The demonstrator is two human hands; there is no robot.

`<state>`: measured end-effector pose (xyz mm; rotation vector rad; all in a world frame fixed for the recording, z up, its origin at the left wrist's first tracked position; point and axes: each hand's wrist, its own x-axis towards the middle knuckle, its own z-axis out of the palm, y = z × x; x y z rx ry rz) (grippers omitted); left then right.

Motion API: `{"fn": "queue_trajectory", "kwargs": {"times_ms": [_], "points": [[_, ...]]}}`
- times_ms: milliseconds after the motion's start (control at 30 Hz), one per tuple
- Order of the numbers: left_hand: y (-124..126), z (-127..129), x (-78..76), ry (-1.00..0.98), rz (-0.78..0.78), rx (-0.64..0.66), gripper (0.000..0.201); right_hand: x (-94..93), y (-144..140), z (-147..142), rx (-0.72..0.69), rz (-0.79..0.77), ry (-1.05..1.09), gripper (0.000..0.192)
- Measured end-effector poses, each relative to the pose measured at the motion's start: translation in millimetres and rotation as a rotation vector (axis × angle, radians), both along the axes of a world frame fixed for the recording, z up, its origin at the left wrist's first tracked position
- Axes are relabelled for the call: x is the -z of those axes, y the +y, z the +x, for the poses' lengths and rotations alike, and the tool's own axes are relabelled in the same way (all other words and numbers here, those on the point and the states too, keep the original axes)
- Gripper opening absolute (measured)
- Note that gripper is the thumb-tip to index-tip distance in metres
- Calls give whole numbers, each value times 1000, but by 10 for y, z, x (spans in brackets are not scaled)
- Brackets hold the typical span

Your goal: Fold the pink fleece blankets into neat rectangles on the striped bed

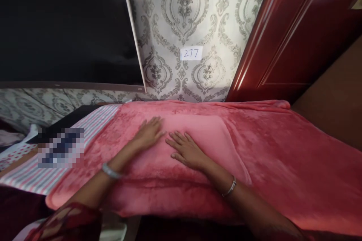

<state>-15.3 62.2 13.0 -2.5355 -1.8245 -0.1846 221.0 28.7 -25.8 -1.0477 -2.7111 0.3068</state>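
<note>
A plush pink-red blanket is spread over a long surface, with a folded, paler section lying in its middle. My left hand rests palm down near the left part of that section, fingers stretched out and slightly blurred. Close beside it, my right hand lies flat on the same fabric with its fingers spread. Neither hand grips anything. Some wrinkles run along the near side of the folded part.
A striped cloth sticks out at the left, with a pixelated patch over it. Behind stand a large dark television, patterned wallpaper bearing a paper marked 277, and a red-brown door at the right.
</note>
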Motion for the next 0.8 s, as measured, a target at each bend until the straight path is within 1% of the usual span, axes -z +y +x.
{"fn": "queue_trajectory", "kwargs": {"times_ms": [33, 67, 100, 133, 200, 267, 367, 467, 567, 633, 700, 733, 800], "points": [[-145, 33, 77, -12, 12, 80, 67, 2, -4, -5, 0, 8, -3, 61], [-273, 51, 165, -17, 20, 123, 68, 4, -7, -10, 4, 15, -6, 62], [-378, 55, 256, -18, 33, 138, 69, 7, -10, -13, 10, 22, -11, 62], [-455, 47, 340, -17, 48, 132, 69, 8, -13, -11, 22, 29, -18, 62], [-534, 14, 468, -18, 81, 105, 68, 8, -20, 20, 75, 37, -39, 62], [-542, -13, 522, -20, 100, 95, 67, 7, -36, 104, 168, 38, -69, 63], [-521, -21, 513, -18, 90, 95, 68, 26, -92, 348, 342, 27, -116, 63], [-514, -19, 496, -33, 95, 107, 68, 94, -180, 688, 489, 35, -136, 62], [-508, -32, 483, -50, 96, 108, 68, 175, -274, 1010, 590, 43, -153, 62], [-519, -33, 439, -59, 73, 99, 68, 192, -341, 1146, 643, 37, -163, 63], [-577, -2, 359, -76, 55, 90, 67, 167, -425, 1174, 690, 67, -152, 61], [-629, 30, 314, -86, 56, 97, 66, 142, -474, 1142, 697, 104, -135, 60], [-774, 124, 246, -95, 76, 156, 64, 95, -585, 997, 649, 185, -79, 57]]}}
